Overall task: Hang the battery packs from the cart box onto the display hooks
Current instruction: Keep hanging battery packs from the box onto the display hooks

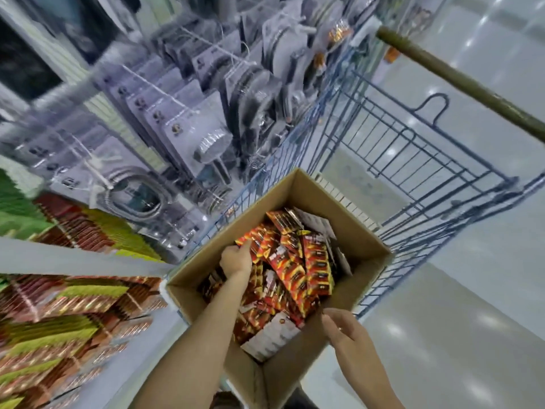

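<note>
Many red battery packs, lettering unreadably blurred.

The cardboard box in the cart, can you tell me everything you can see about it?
The cardboard box is plain brown, open at the top, with its flaps folded out. It sits tilted in view inside the blue wire cart. Red and orange battery packs lie jumbled inside, some showing white backs. The left hand reaches in among the packs, and the right hand touches the box's near rim.
</note>
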Demonstrator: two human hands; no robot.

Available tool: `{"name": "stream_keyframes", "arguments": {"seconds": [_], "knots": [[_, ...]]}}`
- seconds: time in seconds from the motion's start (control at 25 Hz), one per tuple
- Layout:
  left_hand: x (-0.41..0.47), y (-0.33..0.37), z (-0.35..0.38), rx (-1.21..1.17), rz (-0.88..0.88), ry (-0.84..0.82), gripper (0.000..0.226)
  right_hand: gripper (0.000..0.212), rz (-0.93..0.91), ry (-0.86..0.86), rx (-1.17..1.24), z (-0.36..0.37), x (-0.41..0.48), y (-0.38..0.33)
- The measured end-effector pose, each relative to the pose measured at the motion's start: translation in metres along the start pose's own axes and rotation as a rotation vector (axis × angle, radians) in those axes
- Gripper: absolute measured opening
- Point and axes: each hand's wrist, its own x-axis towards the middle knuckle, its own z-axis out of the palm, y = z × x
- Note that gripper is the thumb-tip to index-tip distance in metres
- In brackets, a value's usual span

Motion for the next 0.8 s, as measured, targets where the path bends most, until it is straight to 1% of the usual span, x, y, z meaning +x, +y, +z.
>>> {"name": "stream_keyframes", "arguments": {"seconds": [0.12, 0.16, 0.24, 0.36, 0.44, 0.56, 0.6, 0.64, 0.68, 0.76, 0.8], "knots": [[0.019, 0.008, 0.022, 0.037, -0.09, 0.023, 0.066, 0.015, 0.003, -0.001, 0.02, 0.0, -0.005, -0.001], [0.021, 0.008, 0.026, 0.045, -0.113, 0.034, 0.067, 0.014, 0.003, -0.001, 0.027, 0.0, -0.006, -0.003], [0.021, 0.008, 0.029, 0.064, -0.113, 0.046, 0.061, 0.016, 0.008, -0.011, 0.038, 0.002, -0.009, -0.005], [0.006, 0.0, 0.013, 0.075, -0.042, 0.032, 0.041, 0.019, 0.026, -0.033, 0.054, 0.007, -0.007, -0.014], [-0.009, -0.01, -0.009, 0.09, -0.028, 0.012, 0.033, 0.019, 0.076, -0.063, 0.133, 0.011, 0.005, -0.017], [-0.037, -0.028, -0.05, 0.06, -0.072, -0.023, 0.036, 0.022, 0.234, -0.123, 0.448, 0.019, 0.028, -0.03], [-0.048, -0.032, -0.065, 0.029, -0.097, -0.048, 0.04, 0.024, 0.304, -0.138, 0.504, 0.022, 0.035, -0.035], [-0.061, -0.034, -0.079, -0.02, -0.119, -0.078, 0.04, 0.03, 0.366, -0.135, 0.519, 0.028, 0.044, -0.038], [-0.074, -0.036, -0.092, -0.07, -0.142, -0.117, 0.037, 0.029, 0.402, -0.139, 0.533, 0.033, 0.054, -0.038], [-0.1, -0.036, -0.115, -0.13, -0.191, -0.202, 0.027, 0.034, 0.428, -0.116, 0.513, 0.045, 0.076, -0.034], [-0.112, -0.035, -0.124, -0.153, -0.21, -0.239, 0.027, 0.04, 0.429, -0.112, 0.489, 0.052, 0.089, -0.029]]}}
